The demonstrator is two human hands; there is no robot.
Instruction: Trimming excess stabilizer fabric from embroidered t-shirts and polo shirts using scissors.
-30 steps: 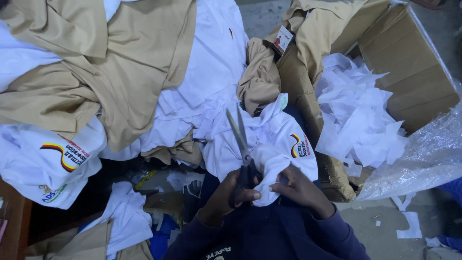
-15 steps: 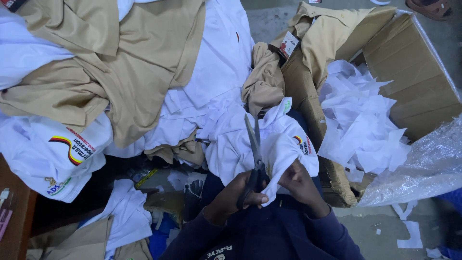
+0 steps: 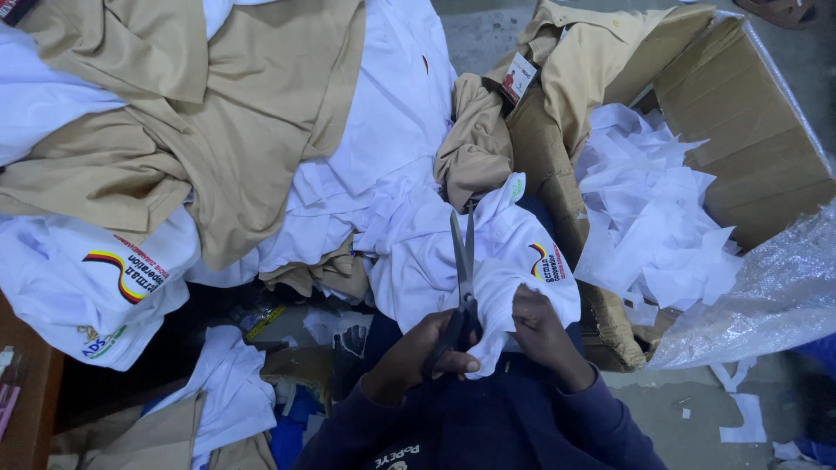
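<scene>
Scissors [image 3: 461, 278] held in left hand [image 3: 427, 348], blades pointing away over the shirt [image 3: 496, 261] gripped by right hand [image 3: 535, 326]. Garment pile [image 3: 244, 130] lies left of grip; box [image 3: 749, 130] of scraps [image 3: 653, 218] right.

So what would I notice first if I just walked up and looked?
Probably the long steel scissors in the middle, blades nearly closed and pointing away, held in the left hand. The right hand grips the white cotton shirt with a striped emblem beside them. To the right, an open brown cardboard box holds a heap of white paper scraps.
</scene>
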